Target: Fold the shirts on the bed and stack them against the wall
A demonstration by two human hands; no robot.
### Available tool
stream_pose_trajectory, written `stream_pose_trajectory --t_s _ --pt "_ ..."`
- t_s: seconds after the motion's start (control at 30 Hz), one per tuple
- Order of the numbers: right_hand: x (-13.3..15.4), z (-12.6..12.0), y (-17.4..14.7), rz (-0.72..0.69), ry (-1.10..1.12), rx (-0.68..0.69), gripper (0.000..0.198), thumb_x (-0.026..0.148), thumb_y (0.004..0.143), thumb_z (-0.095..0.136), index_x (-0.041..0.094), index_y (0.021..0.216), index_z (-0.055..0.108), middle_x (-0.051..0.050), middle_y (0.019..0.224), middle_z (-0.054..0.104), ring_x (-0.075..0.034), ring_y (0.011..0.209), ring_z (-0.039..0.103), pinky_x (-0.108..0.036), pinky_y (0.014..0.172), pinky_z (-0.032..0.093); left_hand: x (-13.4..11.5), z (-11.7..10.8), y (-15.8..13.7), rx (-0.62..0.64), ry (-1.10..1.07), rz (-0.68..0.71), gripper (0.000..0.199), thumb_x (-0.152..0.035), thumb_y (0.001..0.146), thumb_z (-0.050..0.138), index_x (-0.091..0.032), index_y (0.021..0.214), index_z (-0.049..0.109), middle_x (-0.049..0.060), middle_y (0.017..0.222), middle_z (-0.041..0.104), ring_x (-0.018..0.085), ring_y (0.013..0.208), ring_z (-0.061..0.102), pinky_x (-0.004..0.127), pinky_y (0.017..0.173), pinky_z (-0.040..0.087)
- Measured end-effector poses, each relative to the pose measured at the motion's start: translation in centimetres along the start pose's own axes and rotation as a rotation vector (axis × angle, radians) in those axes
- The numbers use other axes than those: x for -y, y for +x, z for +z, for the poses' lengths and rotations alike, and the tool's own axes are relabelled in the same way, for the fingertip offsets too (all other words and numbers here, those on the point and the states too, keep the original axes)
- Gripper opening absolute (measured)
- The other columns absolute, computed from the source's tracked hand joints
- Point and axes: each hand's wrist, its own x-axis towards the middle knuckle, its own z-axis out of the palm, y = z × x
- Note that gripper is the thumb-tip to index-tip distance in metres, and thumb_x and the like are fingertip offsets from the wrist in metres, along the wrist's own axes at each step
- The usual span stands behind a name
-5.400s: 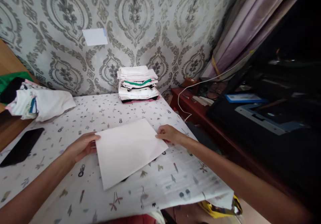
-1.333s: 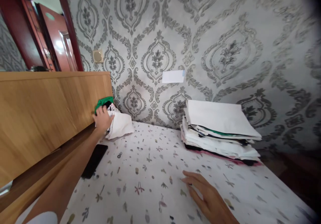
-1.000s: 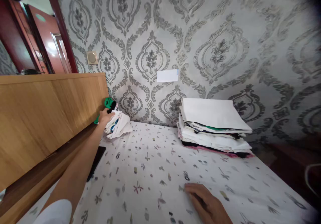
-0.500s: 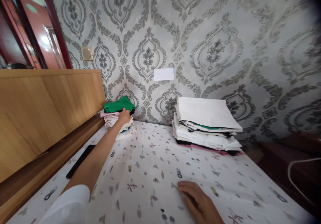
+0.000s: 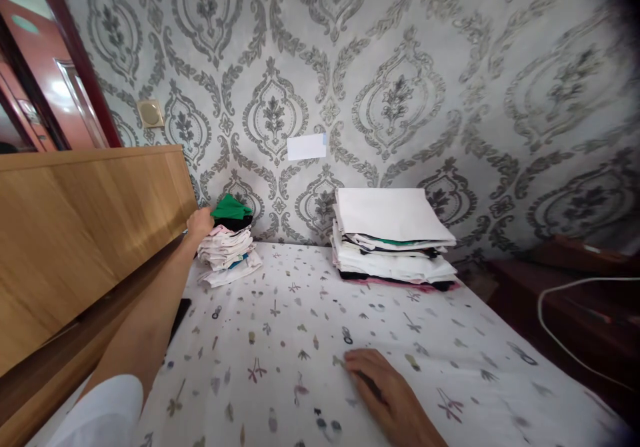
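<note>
My left hand [image 5: 200,223] is at the left edge of a small stack of folded clothes [image 5: 225,250] by the wall. Its fingers are closed at the corner of a folded green garment [image 5: 232,207] on top; the fingertips are partly hidden. A black folded piece [image 5: 234,223] lies just under the green one, with white and pink pieces below. My right hand [image 5: 383,390] rests palm down on the patterned bedsheet [image 5: 285,340], fingers together and loosely bent, holding nothing. Beyond it stands a larger stack of folded clothes [image 5: 393,260], a white piece on top.
A wooden headboard [image 5: 95,213] runs along the left side of the bed. Half covered by my left forearm is a dark flat object [image 5: 181,315]. On the right, a white cable [image 5: 543,307] loops over a dark red surface. The patterned wall [image 5: 280,53] closes off the back.
My left hand has moved from the right side of the green garment to its left corner. The view has turned slightly right. My right hand stays on the sheet.
</note>
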Motion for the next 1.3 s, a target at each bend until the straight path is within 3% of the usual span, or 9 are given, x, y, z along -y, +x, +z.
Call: stream_pose_trajectory --t_s 0.23,0.47,0.6,0.77,0.9,1.0,1.13,1.2,1.3 --pt "-0.7 -0.1 -0.4 0.061 0.01 -0.018 0.035 0.046 0.097 0.047 0.023 0.11 0.069 -0.013 0.114 0.07 -0.029 0.105 0.067 -0.046 0.09 0.058 -7.7 -8.4 -1.1 -0.462 -0.646 0.401 0.015 -0.021 0.09 0.047 -0.019 0.081 0.058 -0.001 0.07 0.054 0.018 0.075 0.058 0.029 0.076 0.047" --pt "4.8 -0.6 1.5 -0.005 0.132 -0.238 0.08 0.048 0.086 0.066 0.028 0.153 0.029 -0.013 0.155 0.039 -0.031 0.14 0.042 -0.05 0.11 0.043 -14.6 -12.1 -12.0 0.164 -1.172 0.642 0.016 -0.031 0.09 0.056 -0.018 0.081 0.057 -0.003 0.064 0.052 0.013 0.06 0.056 0.023 0.058 0.047" --pt "7.0 -2.1 2.4 -0.011 0.144 -0.304 0.054 0.045 0.085 0.063 0.024 0.134 0.053 -0.01 0.13 0.061 -0.031 0.121 0.056 -0.046 0.103 0.046 -15.2 -12.0 -15.6 0.415 -1.087 0.611 0.02 -0.037 0.09 0.058 -0.017 0.087 0.061 -0.001 0.068 0.056 0.014 0.062 0.06 0.024 0.056 0.05" --pt "8.8 -4.9 0.7 0.061 0.233 -0.242 0.025 0.042 0.092 0.05 0.021 0.088 0.063 -0.003 0.083 0.066 -0.023 0.084 0.061 -0.034 0.079 0.05 -11.8 -12.5 -12.8 0.438 -0.706 0.601 0.027 -0.039 0.092 0.056 -0.014 0.09 0.066 0.001 0.069 0.056 0.02 0.073 0.066 0.032 0.064 0.053" --pt "13.1 -4.0 1.0 -0.014 0.396 -0.078 0.017 0.036 0.088 0.054 0.021 0.085 0.061 0.0 0.08 0.063 -0.02 0.081 0.06 -0.031 0.076 0.05 -10.5 -14.5 -10.2 0.222 -0.263 0.578 0.02 -0.025 0.088 0.059 -0.01 0.076 0.066 0.002 0.075 0.055 0.034 0.108 0.062 0.05 0.092 0.048" --pt "17.1 -1.3 2.2 -0.063 0.584 -0.005 0.02 0.039 0.09 0.053 0.022 0.092 0.064 0.001 0.085 0.066 -0.021 0.087 0.063 -0.033 0.082 0.052 -12.8 -17.1 -10.7 -0.013 -0.133 0.484 0.015 -0.01 0.086 0.055 -0.01 0.075 0.065 0.004 0.085 0.06 0.041 0.124 0.052 0.062 0.104 0.035" --pt "19.9 0.5 1.3 0.019 0.817 -0.08 0.037 0.051 0.094 0.052 0.026 0.117 0.064 -0.002 0.107 0.071 -0.023 0.11 0.063 -0.039 0.096 0.052 -19.2 -19.8 -13.7 -0.113 -0.397 0.637 0.023 -0.008 0.09 0.044 -0.008 0.084 0.065 0.007 0.098 0.066 0.034 0.124 0.053 0.054 0.109 0.033" --pt "19.5 -0.1 -0.6 0.123 0.865 -0.163 0.044 0.057 0.091 0.056 0.027 0.123 0.062 -0.004 0.121 0.069 -0.025 0.121 0.059 -0.043 0.103 0.05 -22.1 -19.9 -15.7 0.004 -0.532 0.756 0.024 -0.013 0.094 0.042 -0.01 0.095 0.067 0.005 0.104 0.069 0.027 0.119 0.058 0.041 0.102 0.043" --pt "16.9 -1.8 -4.7 0.364 0.946 -0.301 0.05 0.057 0.083 0.068 0.028 0.124 0.062 -0.005 0.131 0.066 -0.028 0.127 0.057 -0.047 0.106 0.049 -24.3 -18.5 -18.9 0.478 -0.818 1.009 0.032 -0.027 0.097 0.049 -0.023 0.128 0.057 0.006 0.127 0.065 0.023 0.123 0.058 0.035 0.094 0.05"
